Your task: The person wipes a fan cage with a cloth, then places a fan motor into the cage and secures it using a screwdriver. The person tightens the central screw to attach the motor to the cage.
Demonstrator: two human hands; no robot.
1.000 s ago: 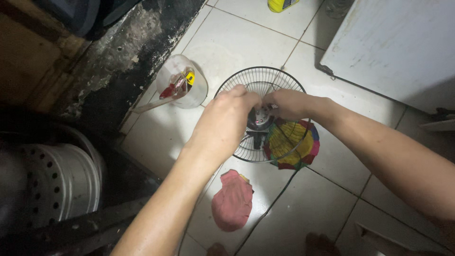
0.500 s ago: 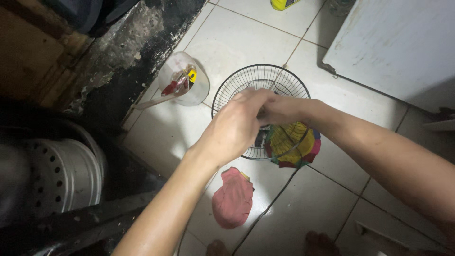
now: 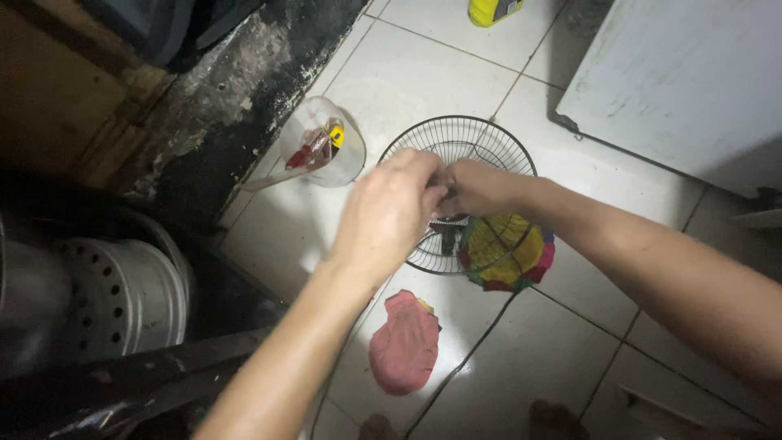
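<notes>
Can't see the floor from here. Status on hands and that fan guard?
Left hand and right hand together over centre of round black wire fan guard. Grip hidden. Multicoloured cloth under guard's edge; pink rag lies apart.

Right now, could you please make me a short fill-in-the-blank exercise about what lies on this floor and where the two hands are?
1. Both hands, the left hand and the right hand, meet over the round wire ____.
2. The rag lying alone on the tiled floor is ____ in colour.
3. The clear plastic jug lies to the ____ of the fan guard in the picture.

Missing words: fan guard; pink; left
</notes>
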